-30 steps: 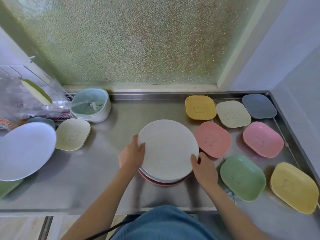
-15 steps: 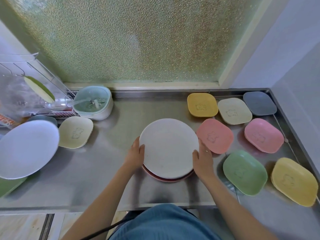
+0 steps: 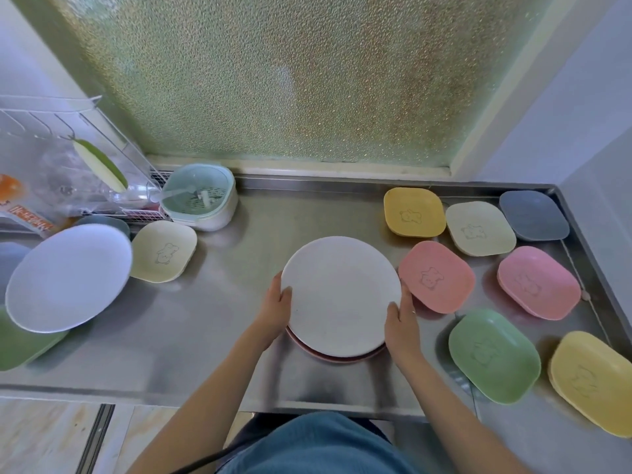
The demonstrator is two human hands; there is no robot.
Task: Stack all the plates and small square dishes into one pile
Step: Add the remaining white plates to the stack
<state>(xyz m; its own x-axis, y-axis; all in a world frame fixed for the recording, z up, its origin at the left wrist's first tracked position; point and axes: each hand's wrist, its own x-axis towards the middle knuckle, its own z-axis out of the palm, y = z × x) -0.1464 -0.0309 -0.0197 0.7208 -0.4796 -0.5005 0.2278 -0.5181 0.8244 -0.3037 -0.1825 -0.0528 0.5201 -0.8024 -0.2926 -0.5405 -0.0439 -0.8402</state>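
A round white plate (image 3: pixel 340 295) tops a small pile with a pink plate's rim (image 3: pixel 337 358) showing under it, in the middle of the steel counter (image 3: pixel 212 336). My left hand (image 3: pixel 276 307) grips the pile's left edge and my right hand (image 3: pixel 400 321) its right edge. Several small square dishes lie to the right: yellow (image 3: pixel 414 212), cream (image 3: pixel 480 229), grey-blue (image 3: pixel 533 215), two pink (image 3: pixel 436 277) (image 3: pixel 538 282), green (image 3: pixel 494 355), yellow (image 3: pixel 593 381). On the left are a cream dish (image 3: pixel 163 255) and a large white plate (image 3: pixel 68 277).
A mint strainer basket (image 3: pixel 200 196) stands at the back left beside a wire dish rack (image 3: pixel 68 165). A green dish (image 3: pixel 20 347) and a grey-blue one (image 3: pixel 102 222) peek from under the large white plate. A frosted window fills the back wall; the counter's front edge runs just before my body.
Both hands have slid the plate pile slightly away from me along the counter, keeping hold of its edges. My view has shifted a little to the left.
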